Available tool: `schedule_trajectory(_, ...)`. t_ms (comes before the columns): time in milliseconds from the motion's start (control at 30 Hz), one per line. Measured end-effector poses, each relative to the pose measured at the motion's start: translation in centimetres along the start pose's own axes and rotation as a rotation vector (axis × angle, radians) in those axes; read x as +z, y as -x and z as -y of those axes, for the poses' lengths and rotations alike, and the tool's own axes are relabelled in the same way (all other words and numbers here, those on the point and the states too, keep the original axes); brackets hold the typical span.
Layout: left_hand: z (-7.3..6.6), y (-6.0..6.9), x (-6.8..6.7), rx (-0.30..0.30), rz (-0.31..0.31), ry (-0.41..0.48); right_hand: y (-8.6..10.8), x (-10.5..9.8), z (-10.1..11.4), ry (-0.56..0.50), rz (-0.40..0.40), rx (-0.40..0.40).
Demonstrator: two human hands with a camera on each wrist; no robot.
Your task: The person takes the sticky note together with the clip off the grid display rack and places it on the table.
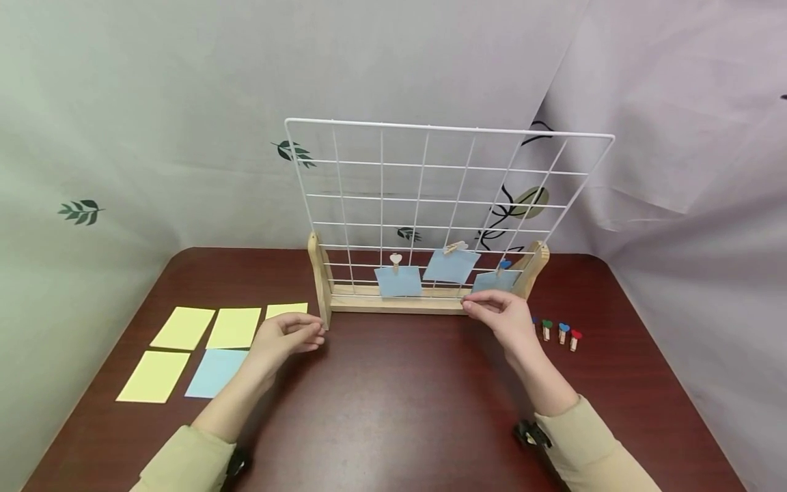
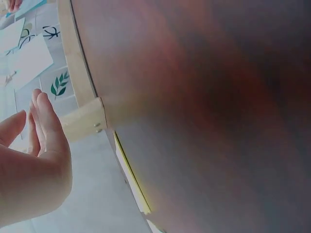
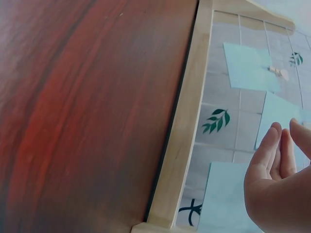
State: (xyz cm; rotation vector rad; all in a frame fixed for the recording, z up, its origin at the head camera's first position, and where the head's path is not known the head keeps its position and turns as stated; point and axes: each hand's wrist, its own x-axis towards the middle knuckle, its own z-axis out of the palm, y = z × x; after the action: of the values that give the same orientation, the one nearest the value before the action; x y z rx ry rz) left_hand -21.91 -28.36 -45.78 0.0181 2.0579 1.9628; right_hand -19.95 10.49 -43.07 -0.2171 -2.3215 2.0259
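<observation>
three light-blue paper notes (image 1: 398, 281) hang from heart-topped clothespins (image 1: 396, 259) low on the white wire grid (image 1: 449, 128), the middle one tilted. the right hand (image 1: 507, 321), just by the rightmost, and left hand (image 1: 284, 343), beside a yellow note (image 1: 285, 309), hold nothing, fingers loosely extended. squaring paper before pinching wire and edge together should clip best.

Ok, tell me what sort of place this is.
Probably a small staged desk or craft setup: a dark reddish-brown, wood-grained table, pale leaf-printed fabric hung behind it, and a white wire grid holding light-blue paper notes.
</observation>
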Motion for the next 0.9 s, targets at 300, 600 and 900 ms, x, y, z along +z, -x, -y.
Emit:
schedule_trajectory(300, -0.3, -1.1, 2.0, 0.001, -0.007, -0.034, -0.2, 1.4, 0.5, 0.005, 0.033, 0.008)
schedule_trajectory(600, -0.4, -2.2, 4.3, 0.008, -0.013, -0.041, -0.5, 3.0, 0.6, -0.017, 0.057, -0.014)
schedule_trajectory(900, -0.8, -3.2, 6.6, 0.061, -0.063, 0.004, -0.8, 4.4, 0.9, -0.065, 0.058, -0.004)
